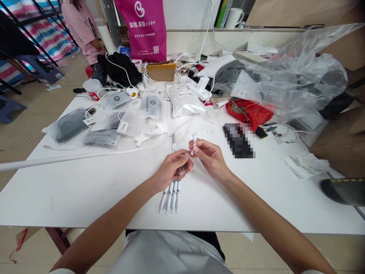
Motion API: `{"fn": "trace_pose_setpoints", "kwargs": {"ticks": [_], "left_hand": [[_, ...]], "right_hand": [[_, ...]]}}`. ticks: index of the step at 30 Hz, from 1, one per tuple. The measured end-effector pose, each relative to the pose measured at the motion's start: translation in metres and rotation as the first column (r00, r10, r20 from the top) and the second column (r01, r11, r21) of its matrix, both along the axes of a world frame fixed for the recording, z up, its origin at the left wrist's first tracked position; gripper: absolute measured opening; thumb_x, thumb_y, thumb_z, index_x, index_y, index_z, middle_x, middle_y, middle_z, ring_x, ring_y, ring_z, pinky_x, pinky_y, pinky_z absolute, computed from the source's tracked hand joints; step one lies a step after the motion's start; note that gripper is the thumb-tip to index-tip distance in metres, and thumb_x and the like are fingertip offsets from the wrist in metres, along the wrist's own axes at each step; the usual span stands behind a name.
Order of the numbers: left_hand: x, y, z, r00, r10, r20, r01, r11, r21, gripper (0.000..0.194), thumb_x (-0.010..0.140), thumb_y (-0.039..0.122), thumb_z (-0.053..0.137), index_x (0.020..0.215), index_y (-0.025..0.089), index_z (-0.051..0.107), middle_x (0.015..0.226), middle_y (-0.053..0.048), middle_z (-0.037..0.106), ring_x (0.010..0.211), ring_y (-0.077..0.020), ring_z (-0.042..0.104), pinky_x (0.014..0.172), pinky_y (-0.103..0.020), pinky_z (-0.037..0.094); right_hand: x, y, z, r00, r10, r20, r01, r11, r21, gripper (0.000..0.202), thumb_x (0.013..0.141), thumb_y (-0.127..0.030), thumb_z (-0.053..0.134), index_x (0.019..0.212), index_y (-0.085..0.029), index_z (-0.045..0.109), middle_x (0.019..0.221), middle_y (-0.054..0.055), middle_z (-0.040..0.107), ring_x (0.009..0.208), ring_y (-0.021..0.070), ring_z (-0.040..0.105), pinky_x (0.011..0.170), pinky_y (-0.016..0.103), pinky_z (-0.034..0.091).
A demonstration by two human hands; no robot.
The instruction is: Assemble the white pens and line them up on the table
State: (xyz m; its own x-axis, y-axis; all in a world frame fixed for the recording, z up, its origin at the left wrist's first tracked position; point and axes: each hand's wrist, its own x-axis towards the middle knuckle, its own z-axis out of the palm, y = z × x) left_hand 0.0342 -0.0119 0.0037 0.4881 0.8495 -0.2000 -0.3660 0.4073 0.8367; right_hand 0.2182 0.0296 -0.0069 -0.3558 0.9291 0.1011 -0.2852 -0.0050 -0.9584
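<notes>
My right hand [210, 155] is closed, with thumb and fingers pinching a small white tube [194, 139] with a pale, shiny top end, held upright above the table. Close beside it, fingertips almost meeting, my left hand [175, 167] has its thumb pressed to its fingers. Something dark grey shows between or behind those fingers, and I cannot make out what it is. Under my left hand several white pens [170, 198] lie side by side, their middle parts hidden by it. A grey pen end [173, 140] sticks out past the knuckles on the far side.
Packed items in frosted bags [101, 137] lie on the white table [85, 186] at left, crossed by a white cable [85, 158]. A white parcel [184, 99] sits behind. To the right are a blurred-out dark phone-like object [238, 140], a red bag [251, 112] and clear plastic wrap [299, 80].
</notes>
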Motion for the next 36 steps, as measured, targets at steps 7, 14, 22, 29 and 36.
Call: {"fn": "trace_pose_setpoints", "kwargs": {"ticks": [7,14,22,29,36], "left_hand": [[0.0005,-0.0002,-0.0026,1.000,0.006,0.010,-0.006,1.000,0.007,0.033,0.101,0.052,0.070,0.105,0.020,0.064,0.080,-0.001,0.060,0.056,-0.0064,0.035,0.044,-0.020,0.018],[0.0001,-0.0003,-0.0026,1.000,-0.001,0.006,0.001,1.000,0.001,0.032,0.100,0.050,0.072,0.107,0.021,0.063,0.079,0.000,0.059,0.056,-0.0058,0.035,0.046,-0.019,0.019],[0.0001,-0.0009,-0.0004,1.000,0.010,-0.017,-0.010,1.000,0.006,0.035,0.098,0.053,0.074,0.108,0.021,0.063,0.077,0.001,0.059,0.055,-0.0056,0.035,0.046,-0.020,0.017],[0.0011,-0.0017,0.0020,0.997,0.053,-0.060,-0.052,0.998,0.025,0.038,0.098,0.057,0.073,0.105,0.021,0.064,0.077,0.002,0.059,0.054,-0.0047,0.035,0.048,-0.021,0.017],[0.0014,-0.0011,0.0020,0.995,0.070,-0.067,-0.068,0.997,0.031,0.041,0.096,0.059,0.074,0.110,0.021,0.066,0.075,0.002,0.059,0.053,-0.0051,0.034,0.048,-0.021,0.018]], "right_hand": [[0.0018,0.0011,-0.0004,1.000,0.002,0.005,-0.002,1.000,0.011,0.020,0.092,-0.045,0.084,0.091,-0.025,0.079,0.100,0.002,0.065,0.083,0.0134,0.059,0.079,0.030,0.052],[-0.0008,-0.0015,0.0003,1.000,-0.012,0.028,0.012,1.000,-0.002,0.025,0.092,-0.049,0.083,0.090,-0.025,0.077,0.099,0.003,0.065,0.082,0.0143,0.057,0.076,0.030,0.051],[-0.0003,-0.0018,-0.0007,0.999,-0.001,0.044,0.000,1.000,0.019,0.023,0.094,-0.048,0.081,0.091,-0.025,0.078,0.095,0.003,0.065,0.083,0.0159,0.057,0.074,0.031,0.048],[-0.0021,-0.0022,-0.0009,0.998,0.012,0.056,-0.016,0.997,0.078,0.018,0.095,-0.045,0.080,0.091,-0.027,0.079,0.096,0.003,0.066,0.086,0.0173,0.058,0.079,0.034,0.048],[-0.0029,-0.0020,0.0008,0.999,0.006,0.037,-0.010,0.992,0.124,0.015,0.095,-0.041,0.081,0.091,-0.027,0.081,0.095,0.003,0.067,0.090,0.0176,0.060,0.081,0.034,0.049]]}}
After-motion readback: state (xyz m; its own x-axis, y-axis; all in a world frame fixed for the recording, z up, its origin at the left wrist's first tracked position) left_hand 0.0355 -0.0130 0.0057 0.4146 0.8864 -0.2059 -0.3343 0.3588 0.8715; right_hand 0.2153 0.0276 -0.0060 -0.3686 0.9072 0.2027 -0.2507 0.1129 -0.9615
